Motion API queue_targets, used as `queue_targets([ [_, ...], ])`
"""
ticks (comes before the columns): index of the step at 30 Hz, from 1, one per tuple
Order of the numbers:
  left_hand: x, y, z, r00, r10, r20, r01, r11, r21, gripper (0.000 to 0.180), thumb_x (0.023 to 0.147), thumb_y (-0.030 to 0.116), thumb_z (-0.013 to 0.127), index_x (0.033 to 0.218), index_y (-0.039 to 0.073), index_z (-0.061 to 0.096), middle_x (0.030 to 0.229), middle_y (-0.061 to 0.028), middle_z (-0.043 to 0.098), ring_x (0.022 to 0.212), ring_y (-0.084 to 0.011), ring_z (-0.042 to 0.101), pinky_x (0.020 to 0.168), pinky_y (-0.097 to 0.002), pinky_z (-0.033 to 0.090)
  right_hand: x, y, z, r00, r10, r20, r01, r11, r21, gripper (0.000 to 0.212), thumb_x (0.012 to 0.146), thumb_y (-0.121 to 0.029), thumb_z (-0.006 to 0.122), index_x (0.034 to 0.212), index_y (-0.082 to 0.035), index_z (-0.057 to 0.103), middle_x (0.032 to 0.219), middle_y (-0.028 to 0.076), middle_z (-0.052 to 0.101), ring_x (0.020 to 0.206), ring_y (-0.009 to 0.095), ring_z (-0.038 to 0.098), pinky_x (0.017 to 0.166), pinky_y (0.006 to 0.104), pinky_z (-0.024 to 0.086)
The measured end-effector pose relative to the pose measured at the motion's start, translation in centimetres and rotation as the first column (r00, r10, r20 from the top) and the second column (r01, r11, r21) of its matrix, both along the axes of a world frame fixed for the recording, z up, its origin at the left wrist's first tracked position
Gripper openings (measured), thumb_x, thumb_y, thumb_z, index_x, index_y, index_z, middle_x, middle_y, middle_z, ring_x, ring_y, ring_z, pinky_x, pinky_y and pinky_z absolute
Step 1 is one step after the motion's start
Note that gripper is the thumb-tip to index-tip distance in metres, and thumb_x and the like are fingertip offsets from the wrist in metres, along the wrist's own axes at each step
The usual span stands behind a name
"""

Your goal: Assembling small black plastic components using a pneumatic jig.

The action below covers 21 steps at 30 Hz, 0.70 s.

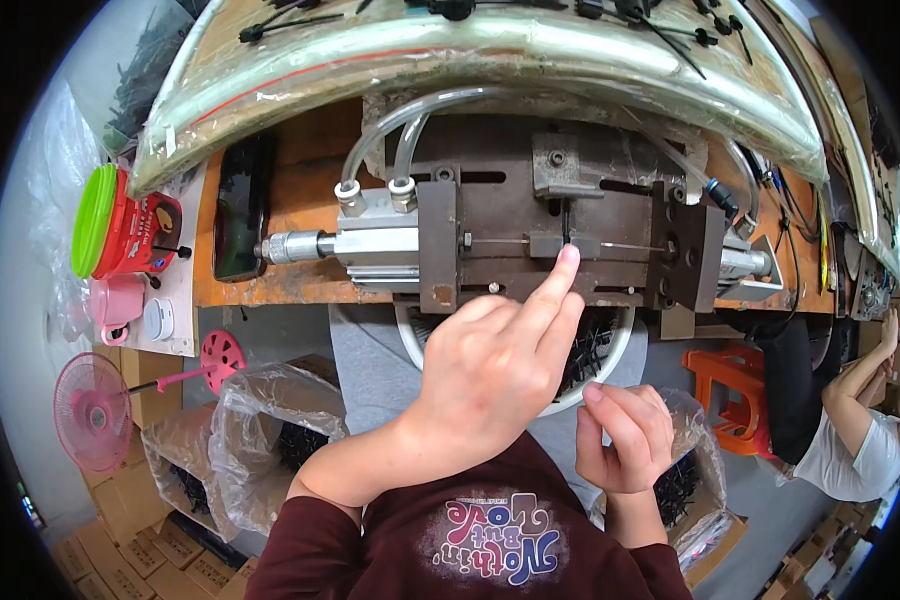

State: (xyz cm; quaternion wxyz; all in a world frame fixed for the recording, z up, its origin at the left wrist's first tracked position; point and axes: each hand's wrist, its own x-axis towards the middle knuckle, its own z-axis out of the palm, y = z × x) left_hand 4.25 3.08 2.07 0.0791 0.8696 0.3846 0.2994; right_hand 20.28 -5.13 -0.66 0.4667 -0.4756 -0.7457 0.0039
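My left hand (pixel 500 365) reaches over the front of a dark metal fixture with its index finger stretched out. That fingertip is at the fixture's small centre block (pixel 545 245), at the lower end of a thin black piece (pixel 567 218); whether it presses or only touches, I cannot tell. Thin rods run in to the block from both sides. Lower and to the right, my right hand (pixel 630 435) is raised above my lap with its fingers curled in. Anything between those fingers is hidden.
An air cylinder (pixel 380 245) with clear hoses is on the fixture's left. Under the bench edge sits a white-rimmed tub (pixel 625 345) of black parts. Bagged boxes (pixel 270 420) flank my legs. A phone (pixel 242 205) and red bucket (pixel 150 230) lie left. Another person (pixel 850 440) sits far right.
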Motion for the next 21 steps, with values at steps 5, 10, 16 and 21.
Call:
queue_targets([
  [5, 0.0, -0.2, 0.5, 1.000, 0.002, -0.014, -0.003, 1.000, -0.018, 0.024, 0.076, 0.009, 0.074, 0.098, 0.001, 0.068, 0.124, -0.0143, 0.065, 0.059, -0.0173, 0.061, 0.059, -0.0273, 0.051, 0.4, 0.8, 2.5, 0.999, 0.013, -0.030, -0.014, 1.000, -0.018, 0.038, 0.068, 0.010, 0.074, 0.103, -0.003, 0.066, 0.091, 0.009, 0.068, 0.063, 0.020, 0.062, 0.054, 0.0282, 0.046],
  [10, 0.0, -0.2, 0.3, 0.999, 0.020, -0.042, -0.019, 1.000, 0.013, 0.022, 0.075, 0.009, 0.073, 0.096, 0.002, 0.068, 0.124, -0.0143, 0.065, 0.053, -0.0165, 0.057, 0.055, -0.0265, 0.049, 1.9, 5.2, 6.7, 0.995, -0.091, -0.040, 0.094, 0.993, 0.073, 0.029, 0.072, 0.011, 0.071, 0.099, 0.000, 0.069, 0.090, 0.010, 0.068, 0.074, 0.021, 0.063, 0.064, 0.0305, 0.050],
  [16, 0.0, -0.1, 0.3, 0.999, -0.005, -0.034, 0.006, 0.999, 0.038, 0.023, 0.074, 0.009, 0.074, 0.095, 0.002, 0.067, 0.124, -0.0145, 0.065, 0.051, -0.0171, 0.056, 0.054, -0.0267, 0.049, 3.0, 14.7, 12.1, 0.968, -0.248, -0.028, 0.249, 0.967, 0.051, 0.019, 0.080, -0.009, 0.074, 0.099, -0.008, 0.070, 0.087, 0.001, 0.070, 0.066, 0.010, 0.056, 0.056, 0.0250, 0.042],
  [21, -0.5, -0.5, 0.4, 0.997, -0.052, 0.049, 0.052, 0.998, -0.017, 0.024, 0.075, 0.009, 0.075, 0.096, 0.001, 0.067, 0.124, -0.0157, 0.064, 0.052, -0.0176, 0.056, 0.054, -0.0267, 0.049, 5.3, 22.7, 13.2, 0.815, -0.328, 0.478, 0.342, 0.938, 0.060, 0.029, 0.079, -0.027, 0.076, 0.096, -0.005, 0.069, 0.093, 0.011, 0.071, 0.089, 0.028, 0.067, 0.078, 0.0384, 0.052],
])
